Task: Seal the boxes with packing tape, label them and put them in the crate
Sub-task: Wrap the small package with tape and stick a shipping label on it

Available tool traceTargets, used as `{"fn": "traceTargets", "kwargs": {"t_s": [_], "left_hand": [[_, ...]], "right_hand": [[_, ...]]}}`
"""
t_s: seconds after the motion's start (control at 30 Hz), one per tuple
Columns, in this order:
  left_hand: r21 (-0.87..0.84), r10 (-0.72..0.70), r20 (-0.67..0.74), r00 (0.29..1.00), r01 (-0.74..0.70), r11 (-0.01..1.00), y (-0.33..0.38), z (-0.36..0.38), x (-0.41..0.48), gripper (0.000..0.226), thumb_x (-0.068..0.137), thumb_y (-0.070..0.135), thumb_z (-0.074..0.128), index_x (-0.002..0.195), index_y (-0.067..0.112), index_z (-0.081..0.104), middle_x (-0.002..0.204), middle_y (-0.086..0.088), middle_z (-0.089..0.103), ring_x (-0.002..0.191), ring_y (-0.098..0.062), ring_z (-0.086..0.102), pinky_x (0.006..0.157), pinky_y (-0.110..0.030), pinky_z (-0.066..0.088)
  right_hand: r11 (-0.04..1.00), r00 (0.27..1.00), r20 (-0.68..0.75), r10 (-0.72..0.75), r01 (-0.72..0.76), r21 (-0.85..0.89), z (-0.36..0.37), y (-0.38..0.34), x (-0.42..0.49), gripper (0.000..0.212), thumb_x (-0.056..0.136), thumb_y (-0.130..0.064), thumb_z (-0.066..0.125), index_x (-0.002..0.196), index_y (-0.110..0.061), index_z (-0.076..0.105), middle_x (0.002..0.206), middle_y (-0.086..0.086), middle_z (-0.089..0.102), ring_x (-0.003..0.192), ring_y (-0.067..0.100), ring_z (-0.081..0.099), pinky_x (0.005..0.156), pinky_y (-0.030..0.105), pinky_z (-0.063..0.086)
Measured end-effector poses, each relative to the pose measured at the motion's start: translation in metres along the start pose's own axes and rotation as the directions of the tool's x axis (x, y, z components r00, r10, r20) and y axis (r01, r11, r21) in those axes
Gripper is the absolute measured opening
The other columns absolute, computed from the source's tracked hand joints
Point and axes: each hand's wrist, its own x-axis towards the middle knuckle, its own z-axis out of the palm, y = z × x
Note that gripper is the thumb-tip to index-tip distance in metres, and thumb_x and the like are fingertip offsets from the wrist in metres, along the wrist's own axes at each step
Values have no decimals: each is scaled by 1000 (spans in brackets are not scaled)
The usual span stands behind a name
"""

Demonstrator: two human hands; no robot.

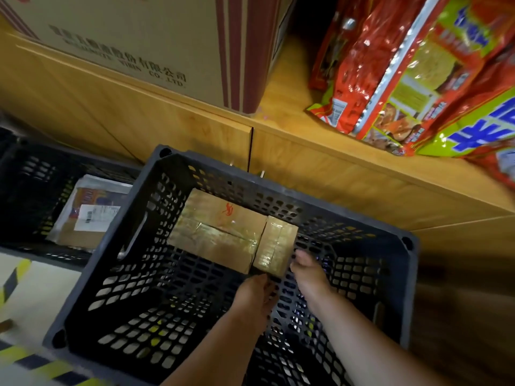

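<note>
Wood-grain cabinet backs black perforated plastic crate. Inside, at far wall: large taped brown cardboard box, smaller taped cardboard box touching its R side. L hand & R hand meet smaller box's near end; grip can't tell, blurred.

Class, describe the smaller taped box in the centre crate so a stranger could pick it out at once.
Find the big dark slotted crate in front of the wooden cabinet. Two taped cardboard boxes lie side by side on its floor. The smaller box is the right one: narrow, with no red mark showing, whereas the larger box beside it carries one.
</note>
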Motion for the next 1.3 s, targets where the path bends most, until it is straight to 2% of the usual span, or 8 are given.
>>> {"fn": "traceTargets", "kwargs": {"t_s": [0.23,0.37,0.53,0.67,0.8,0.93,1.07,1.3], "left_hand": [[291,92,34,995,-98,952,12,-10,-80,31,101,7,36,127,-5,47,120,-19,57,94,-26,57,70,-26,44],[335,91,86,992,-114,935,30,0,-147,32,100,8,39,125,-9,49,112,-17,60,104,-29,57,83,-31,43],[456,182,230,956,-271,848,41,26,-232,36,101,6,35,132,-9,43,134,-23,48,126,-33,46,104,-35,36],[540,182,319,930,-337,771,35,32,-287,33,101,6,36,127,-11,45,110,-21,58,92,-28,55,67,-22,46],[593,149,360,921,-349,726,19,43,-315,31,98,3,44,125,-11,48,89,-12,58,65,-17,59,52,-18,48],[615,192,403,895,-421,667,-17,62,-337,23,96,6,50,115,-5,57,89,-10,63,78,-18,59,63,-24,49],[664,170,455,874,-460,589,-70,83,-362,16,98,9,45,105,0,57,96,-14,62,84,-23,59,83,-34,47],[715,151,518,842,-523,463,-203,114,-393,23,100,7,39,113,-7,53,84,-13,60,72,-21,55,61,-25,43]], "right_hand": [[999,999,-26,42,-43,-28,-20,-18,-81,20,97,-11,48,113,-10,61,110,9,65,96,21,64,83,33,51],[998,999,-22,-30,29,-52,-39,-42,-144,19,97,-9,49,112,-8,61,104,6,63,80,13,63,73,23,50],[993,994,-52,-98,95,-72,-75,-70,-229,13,98,-15,48,99,-24,58,105,2,64,91,17,64,84,34,51],[987,978,-142,-154,157,12,-103,-79,-295,20,96,-12,48,90,-28,59,105,4,66,90,15,67,75,25,52],[971,958,-225,-177,207,116,-131,-74,-344,17,95,-10,50,91,-22,60,99,7,67,79,10,64,61,12,45],[936,927,-326,-188,269,226,-165,-48,-388,15,94,-7,53,88,-16,63,86,2,67,74,8,63,60,12,46],[893,898,-396,-191,326,309,-202,-2,-422,17,94,-3,51,107,1,60,89,9,60,71,14,58,57,10,44],[797,864,-478,-157,397,456,-274,110,-483,12,93,2,50,98,-6,57,78,3,59,57,7,56,51,13,39]]}}
